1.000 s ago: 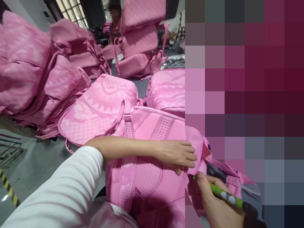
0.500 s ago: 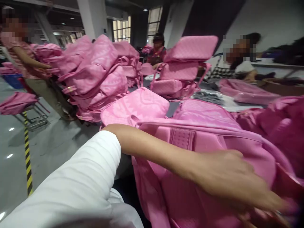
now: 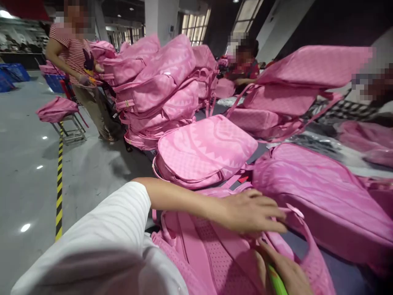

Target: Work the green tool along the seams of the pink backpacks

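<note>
A pink backpack [image 3: 215,254] lies back-side up in front of me, its perforated padding and straps showing. My left hand [image 3: 251,211] reaches across it from the left, fingers stretched out and resting on its top edge by a strap loop [image 3: 293,211]. At the bottom edge of the view my right hand [image 3: 285,274] is closed around a green tool [image 3: 276,282], touching the same backpack. Only part of that hand shows.
More pink backpacks [image 3: 205,151] lie flat on the table beyond, one large one [image 3: 325,196] at right. Tall piles of them [image 3: 156,86] stand at the back left. A person in a striped shirt [image 3: 76,53] stands by the pile. Other people sit farther back. A yellow-black floor stripe [image 3: 59,180] runs at left.
The backpack that stood tilted up under my left hand now lies flat. My left hand has slid to its top edge. My right hand with the green tool is back in view.
</note>
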Motion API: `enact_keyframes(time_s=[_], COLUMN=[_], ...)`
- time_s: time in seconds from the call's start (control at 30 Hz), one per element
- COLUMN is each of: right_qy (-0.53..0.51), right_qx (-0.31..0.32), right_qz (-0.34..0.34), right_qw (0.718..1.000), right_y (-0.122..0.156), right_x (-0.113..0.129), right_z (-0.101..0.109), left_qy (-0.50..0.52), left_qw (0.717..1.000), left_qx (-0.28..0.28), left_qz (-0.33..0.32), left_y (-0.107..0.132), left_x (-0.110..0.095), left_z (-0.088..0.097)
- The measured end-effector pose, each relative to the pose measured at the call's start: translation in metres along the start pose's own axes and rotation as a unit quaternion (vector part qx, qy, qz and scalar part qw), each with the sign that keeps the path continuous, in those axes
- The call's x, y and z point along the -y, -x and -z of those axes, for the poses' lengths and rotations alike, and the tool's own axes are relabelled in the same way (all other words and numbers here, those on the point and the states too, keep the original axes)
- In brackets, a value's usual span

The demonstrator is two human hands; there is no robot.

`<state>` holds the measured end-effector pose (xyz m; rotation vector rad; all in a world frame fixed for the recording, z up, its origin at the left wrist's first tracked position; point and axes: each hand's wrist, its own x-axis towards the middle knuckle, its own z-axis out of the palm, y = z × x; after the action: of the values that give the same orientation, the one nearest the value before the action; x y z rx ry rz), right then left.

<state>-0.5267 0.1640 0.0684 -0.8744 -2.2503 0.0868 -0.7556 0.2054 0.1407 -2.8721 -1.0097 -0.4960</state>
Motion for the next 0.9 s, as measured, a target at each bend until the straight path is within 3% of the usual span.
enact_keyframes(time_s=[0.1, 0.2, 0.33, 0.5, 0.57, 0.73, 0.8, 0.9], right_qy=[0.009, -0.020, -0.024, -0.052, -0.070, -0.078, -0.060, -0.040], right_qx=[-0.030, -0.019, -0.015, -0.022, -0.028, -0.029, -0.020, 0.009], right_qz=[-0.026, -0.082, -0.133, -0.134, -0.144, -0.272, -0.267, -0.207], right_qw=[0.999, 0.996, 0.991, 0.989, 0.987, 0.959, 0.962, 0.977], right_y=[0.001, 0.006, 0.016, 0.023, 0.025, 0.029, 0.026, 0.018], right_x=[0.017, 0.027, 0.020, 0.006, 0.002, -0.002, -0.002, -0.002], right_z=[-0.008, -0.018, -0.022, -0.023, -0.027, -0.040, -0.038, -0.023], left_qy=[0.044, 0.065, 0.053, 0.018, -0.009, -0.046, -0.043, -0.040], left_qw=[0.998, 0.991, 0.992, 0.997, 0.995, 0.988, 0.990, 0.992], left_qx=[0.041, 0.083, 0.107, 0.080, 0.096, 0.144, 0.132, 0.123], left_qz=[0.032, 0.078, 0.041, 0.007, 0.014, 0.035, 0.024, 0.017], left_y=[-0.007, -0.022, -0.036, -0.031, -0.031, -0.036, -0.036, -0.035], left_x=[0.015, 0.029, 0.036, 0.025, 0.018, 0.012, 0.013, 0.015], left_z=[-0.007, -0.036, -0.063, -0.060, -0.060, -0.068, -0.071, -0.071])
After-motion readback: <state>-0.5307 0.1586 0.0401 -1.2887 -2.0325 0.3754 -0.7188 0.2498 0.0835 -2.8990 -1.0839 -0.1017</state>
